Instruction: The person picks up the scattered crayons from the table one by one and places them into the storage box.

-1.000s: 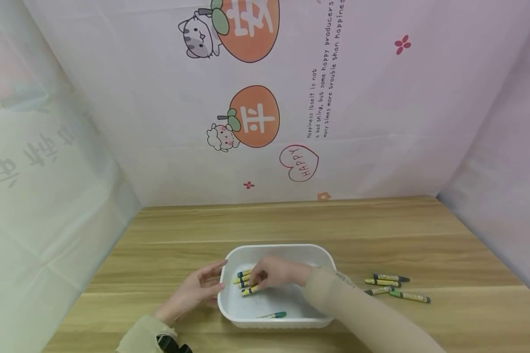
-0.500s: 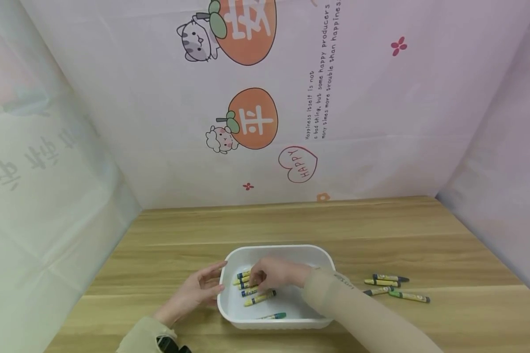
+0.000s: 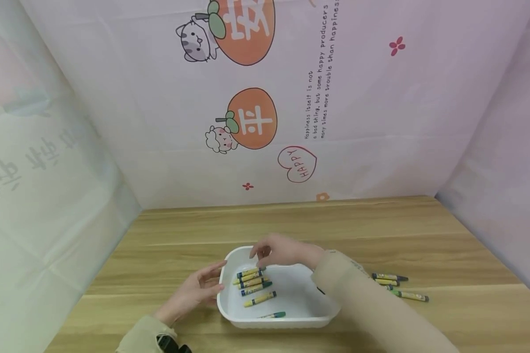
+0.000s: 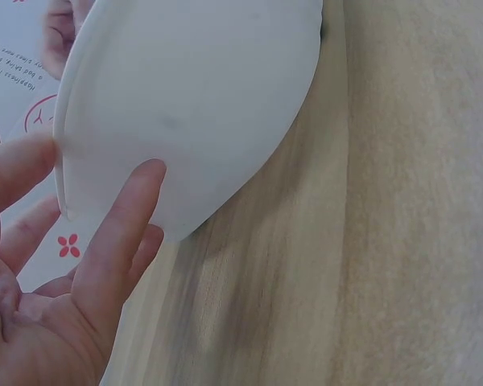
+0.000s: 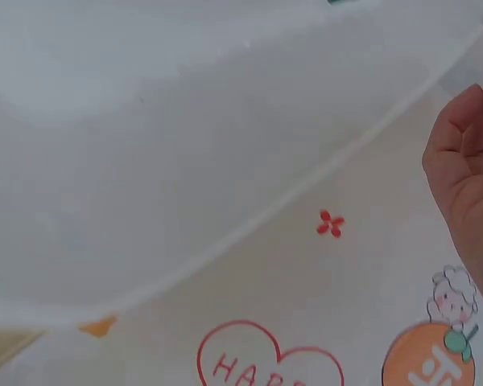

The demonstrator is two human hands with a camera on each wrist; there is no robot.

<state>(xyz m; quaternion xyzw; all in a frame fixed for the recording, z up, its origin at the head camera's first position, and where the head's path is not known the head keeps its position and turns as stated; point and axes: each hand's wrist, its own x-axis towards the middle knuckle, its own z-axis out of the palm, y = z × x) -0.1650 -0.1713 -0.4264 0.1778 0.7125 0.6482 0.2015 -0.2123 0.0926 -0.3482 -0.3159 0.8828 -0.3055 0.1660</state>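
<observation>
A white plastic basket (image 3: 298,294) stands on the table with several yellow-wrapped crayons in it. Most lie side by side in its left half, the nearest of that row being a yellow crayon (image 3: 259,299). A green-tipped crayon (image 3: 272,315) lies apart by the near wall. My left hand (image 3: 194,292) steadies the basket's left end; the left wrist view has its extended fingers (image 4: 133,217) against the outer wall. Over the far rim is my right hand (image 3: 280,251), fingers loosely bent, with no crayon showing in them.
Several more crayons (image 3: 410,296) lie on the wooden table (image 3: 176,230) right of the basket, partly behind the right sleeve (image 3: 371,294). A printed cloth (image 3: 357,162) hangs upright at the table's back edge, with pale cloth walls on both sides.
My right hand has let go of a crayon, which now lies with the row in the basket, and has risen away to the far rim. The left hand stays in place.
</observation>
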